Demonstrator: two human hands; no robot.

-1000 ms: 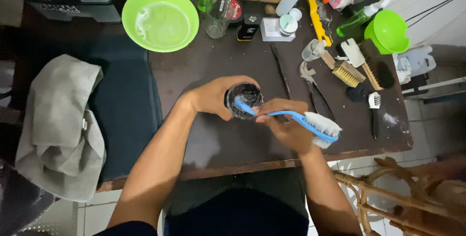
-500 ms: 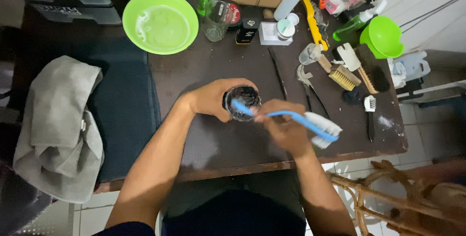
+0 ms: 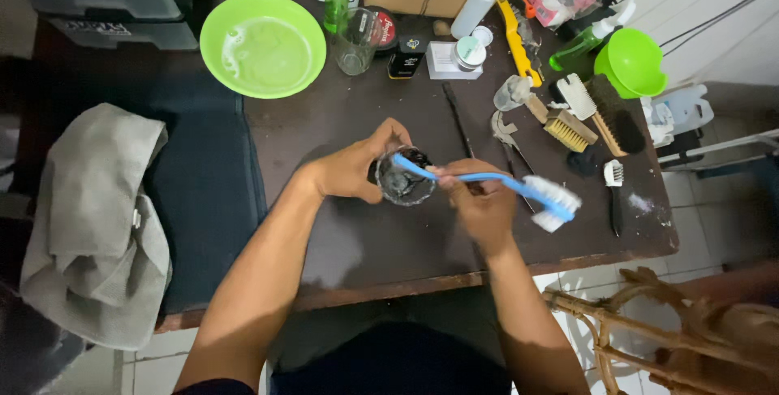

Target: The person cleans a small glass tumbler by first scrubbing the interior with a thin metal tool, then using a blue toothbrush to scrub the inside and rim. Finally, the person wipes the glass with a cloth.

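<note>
Over table (image 3: 365,241) | left hand (image 3: 353,169) grips glass (image 3: 402,180) | right hand (image 3: 479,200) holds brush (image 3: 519,192)

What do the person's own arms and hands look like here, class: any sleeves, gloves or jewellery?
Both forearms are bare to past the elbow. The left hand and right hand wear no gloves, and no rings, watch or bands show. A dark sleeve edge appears only high on the left upper arm.

Bare tabletop (image 3: 365,241) lies open along the near edge; brushes (image 3: 580,115), bottles (image 3: 479,5) and a green bowl (image 3: 262,44) crowd the far edge.
</note>
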